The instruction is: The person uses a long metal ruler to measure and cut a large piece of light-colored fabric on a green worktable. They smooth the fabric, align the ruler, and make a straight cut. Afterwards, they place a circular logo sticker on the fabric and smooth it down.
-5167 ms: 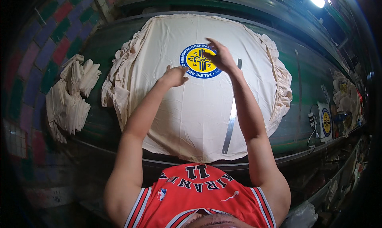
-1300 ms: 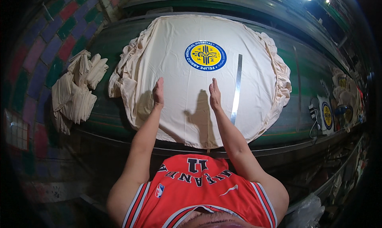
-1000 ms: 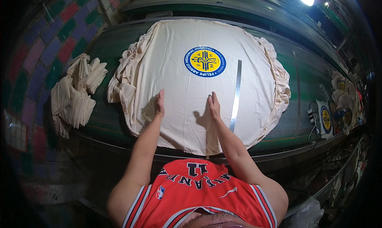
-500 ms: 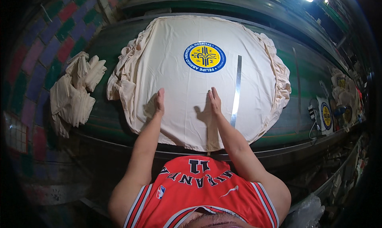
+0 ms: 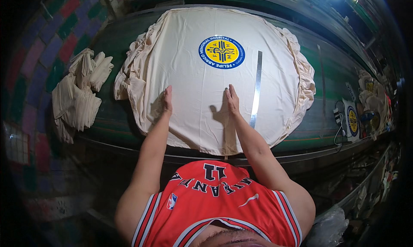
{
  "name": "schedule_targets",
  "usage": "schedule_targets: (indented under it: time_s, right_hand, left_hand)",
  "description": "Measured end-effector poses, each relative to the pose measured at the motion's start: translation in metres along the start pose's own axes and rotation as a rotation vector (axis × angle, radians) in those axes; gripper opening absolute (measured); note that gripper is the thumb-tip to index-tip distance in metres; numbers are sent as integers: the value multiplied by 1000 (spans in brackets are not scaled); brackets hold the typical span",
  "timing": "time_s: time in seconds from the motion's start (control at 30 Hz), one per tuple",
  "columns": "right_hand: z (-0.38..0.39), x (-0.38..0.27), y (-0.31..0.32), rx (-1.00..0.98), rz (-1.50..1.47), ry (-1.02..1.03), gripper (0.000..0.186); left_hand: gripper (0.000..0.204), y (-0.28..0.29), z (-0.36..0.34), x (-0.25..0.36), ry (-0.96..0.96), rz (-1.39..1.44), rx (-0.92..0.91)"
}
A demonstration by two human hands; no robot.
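Note:
A cream fabric piece [image 5: 193, 74] with bunched edges lies spread over the green table in front of me. Its upper middle carries a round blue and yellow printed emblem [image 5: 221, 52]. My left hand [image 5: 167, 99] is over the fabric's near left part, fingers straight and held edge-on. Facing it, my right hand [image 5: 232, 99] is near the middle in the same upright pose, casting a shadow on the cloth. Both hands hold nothing; whether they touch the cloth I cannot tell. A metal ruler [image 5: 257, 90] lies lengthwise on the fabric just right of my right hand.
A heap of cream cloth [image 5: 76, 98] rests at the table's left end. On the right are another emblem-printed cloth [image 5: 352, 121], a white cable [image 5: 340, 133] and more piled fabric [image 5: 373, 98]. The table's metal edge [image 5: 292, 164] runs in front of me. Clear plastic [image 5: 330, 225] lies at lower right.
My left hand has shifted slightly left, away from my right hand. The whole scene sits a little higher in the picture. The fabric and ruler keep their places relative to each other.

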State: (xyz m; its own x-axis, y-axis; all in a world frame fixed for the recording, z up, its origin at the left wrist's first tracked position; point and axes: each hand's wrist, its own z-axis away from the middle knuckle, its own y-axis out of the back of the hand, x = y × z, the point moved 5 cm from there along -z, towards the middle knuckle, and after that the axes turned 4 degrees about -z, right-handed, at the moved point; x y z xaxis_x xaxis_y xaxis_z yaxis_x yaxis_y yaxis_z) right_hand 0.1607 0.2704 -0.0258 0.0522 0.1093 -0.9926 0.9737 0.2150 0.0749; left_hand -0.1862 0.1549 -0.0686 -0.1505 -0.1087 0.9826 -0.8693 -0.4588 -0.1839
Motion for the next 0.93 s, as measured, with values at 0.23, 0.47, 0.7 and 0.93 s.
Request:
schedule_targets:
  time_s: [0.23,0.47,0.7,0.93]
  right_hand:
    - [-6,10,4,-45,-75,-46,78]
    - [-10,1,36,-123,-514,-259,86]
    - [-14,-23,188,-9,-248,-174,84]
    - [-29,-63,314,68,-96,72,77]
  left_hand:
    - [83,2,-8,-5,-8,-39,13]
    - [80,-76,2,12,-12,-111,-11]
    - [77,-260,32,11,5,-198,-173]
    - [86,-415,61,43,-33,12,-329]
